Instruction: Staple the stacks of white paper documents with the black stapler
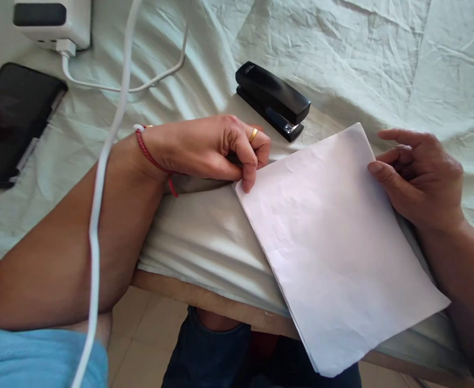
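A thin stack of white paper sheets (334, 248) lies at a slant, its lower end reaching past the table's front edge. At its upper left corner, my left hand (237, 148) is closed, the index finger and thumb pinching the sheets. My right hand (420, 178) is at the upper right edge, with its thumb and fingers closed around the paper's rim; the far fingers are partly hidden. A black stapler (273, 97) rests just beyond the stack, near my left fingers, and neither hand touches it.
A pale green cloth (354, 59) with wrinkles covers the table, whose wooden edge (204, 302) shows in front. At the left are a black phone (14, 124) and a white power bank (79, 21) with a plugged-in cable. A white cord (95, 237) crosses before my left forearm.
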A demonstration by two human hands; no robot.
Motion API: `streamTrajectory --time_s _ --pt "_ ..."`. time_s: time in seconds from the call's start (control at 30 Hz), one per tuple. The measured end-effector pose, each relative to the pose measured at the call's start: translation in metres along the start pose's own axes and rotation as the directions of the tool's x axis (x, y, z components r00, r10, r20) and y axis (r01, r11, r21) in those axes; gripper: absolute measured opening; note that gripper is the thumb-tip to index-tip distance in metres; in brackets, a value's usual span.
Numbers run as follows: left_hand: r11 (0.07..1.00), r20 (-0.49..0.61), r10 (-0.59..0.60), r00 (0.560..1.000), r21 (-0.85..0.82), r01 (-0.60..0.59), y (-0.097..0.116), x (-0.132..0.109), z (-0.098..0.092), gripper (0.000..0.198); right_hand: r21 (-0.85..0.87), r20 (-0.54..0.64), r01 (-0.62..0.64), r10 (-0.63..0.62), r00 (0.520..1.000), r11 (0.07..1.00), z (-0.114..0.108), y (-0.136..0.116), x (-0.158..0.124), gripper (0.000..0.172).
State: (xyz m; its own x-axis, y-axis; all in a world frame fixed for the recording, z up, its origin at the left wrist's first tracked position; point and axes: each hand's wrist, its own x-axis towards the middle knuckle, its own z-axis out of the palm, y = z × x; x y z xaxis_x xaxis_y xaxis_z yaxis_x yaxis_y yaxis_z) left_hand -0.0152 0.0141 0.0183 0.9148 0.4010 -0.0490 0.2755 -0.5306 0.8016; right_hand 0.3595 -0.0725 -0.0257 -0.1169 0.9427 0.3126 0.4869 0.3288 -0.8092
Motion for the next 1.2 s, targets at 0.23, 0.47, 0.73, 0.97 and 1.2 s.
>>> streamTrajectory --time_s 0.23,0.47,0.73,0.97,1.2 --pt "0.999 -0.007 -0.003 1.0 -0.033 0.003 -0.002 0.002 0.0 0.025 -0.025 0.065 -0.113 0.114 0.991 0.993 -0.007 0.0 -0.005 0.081" --pt "0.998 -0.105 0.013 0.994 -0.061 -0.019 -0.001 0.0 0.006 0.017 0.13 0.02 -0.209 0.208 0.978 0.969 -0.008 -0.005 -0.005 0.059" --pt "0.999 -0.186 -0.041 0.982 -0.036 0.035 -0.005 0.008 0.015 0.026 0.292 -0.229 -0.162 0.234 0.945 0.943 -0.001 -0.005 -0.001 0.041" --pt "0.998 -0.161 -0.063 0.985 -0.02 0.06 -0.003 0.01 0.015 0.05 0.287 -0.314 -0.185 0.275 0.909 0.94 0.0 -0.008 0.004 0.043" --pt "0.999 -0.185 -0.028 0.982 0.028 0.034 -0.004 0.011 0.016 0.049 0.154 -0.165 -0.29 0.314 0.935 0.944 -0.001 -0.006 -0.009 0.032"
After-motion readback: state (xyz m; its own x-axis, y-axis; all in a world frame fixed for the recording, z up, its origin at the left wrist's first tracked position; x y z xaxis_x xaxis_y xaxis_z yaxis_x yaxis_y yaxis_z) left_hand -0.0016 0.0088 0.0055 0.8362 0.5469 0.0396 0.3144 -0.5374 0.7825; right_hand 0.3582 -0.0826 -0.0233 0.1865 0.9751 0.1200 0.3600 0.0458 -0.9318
